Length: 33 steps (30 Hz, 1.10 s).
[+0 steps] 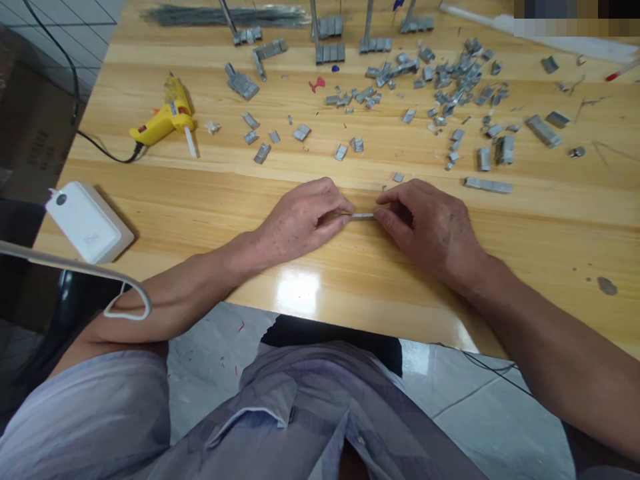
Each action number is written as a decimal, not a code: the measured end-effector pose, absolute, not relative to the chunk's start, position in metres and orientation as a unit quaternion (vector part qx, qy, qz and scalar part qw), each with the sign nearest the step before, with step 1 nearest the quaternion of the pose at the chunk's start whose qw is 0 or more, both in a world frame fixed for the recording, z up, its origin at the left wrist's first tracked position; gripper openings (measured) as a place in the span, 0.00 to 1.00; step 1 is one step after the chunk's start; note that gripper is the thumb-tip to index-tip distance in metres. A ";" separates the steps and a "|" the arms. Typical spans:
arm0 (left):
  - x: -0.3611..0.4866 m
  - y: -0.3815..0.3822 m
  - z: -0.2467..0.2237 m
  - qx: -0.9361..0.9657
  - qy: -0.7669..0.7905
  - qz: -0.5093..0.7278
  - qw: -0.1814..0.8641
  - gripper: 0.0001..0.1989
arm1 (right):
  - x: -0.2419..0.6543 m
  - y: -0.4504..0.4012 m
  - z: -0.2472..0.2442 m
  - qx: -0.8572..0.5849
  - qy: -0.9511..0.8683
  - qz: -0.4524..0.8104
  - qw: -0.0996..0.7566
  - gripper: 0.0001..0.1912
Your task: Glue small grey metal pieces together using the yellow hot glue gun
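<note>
A short, thin grey metal strip point(363, 217) lies between my hands near the middle of the wooden table. My left hand point(310, 219) pinches its left end between thumb and fingers. At the right end, the thumb of my right hand point(434, 227) touches the strip; its index finger is stretched a little above, apart from the thumb. Beyond my hands, a small grey metal piece point(399, 177) rests on the wood. A longer grey metal bar point(488, 185) is to the right, past my right hand.
Many loose metal pieces point(467, 73) are heaped at the back right of the table point(200, 200). On the left are a yellow glue gun point(167, 120) and a white power bank point(90, 223) with a cable. Thin wires point(227, 16) lie at the back.
</note>
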State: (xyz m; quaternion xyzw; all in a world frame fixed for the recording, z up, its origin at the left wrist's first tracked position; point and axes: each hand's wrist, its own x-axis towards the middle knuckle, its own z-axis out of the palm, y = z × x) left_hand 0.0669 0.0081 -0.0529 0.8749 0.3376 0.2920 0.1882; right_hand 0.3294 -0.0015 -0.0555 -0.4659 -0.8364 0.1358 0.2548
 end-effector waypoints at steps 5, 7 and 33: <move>0.066 0.009 -0.054 0.874 0.359 0.276 0.178 0.07 | 0.329 -0.002 -0.054 -0.457 -0.842 0.137 0.252 0.08; 0.065 0.009 -0.055 0.876 0.362 0.267 0.175 0.07 | 0.329 -0.002 -0.054 -0.447 -0.849 0.135 0.248 0.08; 0.066 0.007 -0.049 0.860 0.372 0.289 0.196 0.06 | 0.325 -0.004 -0.057 -0.449 -0.854 0.095 0.246 0.12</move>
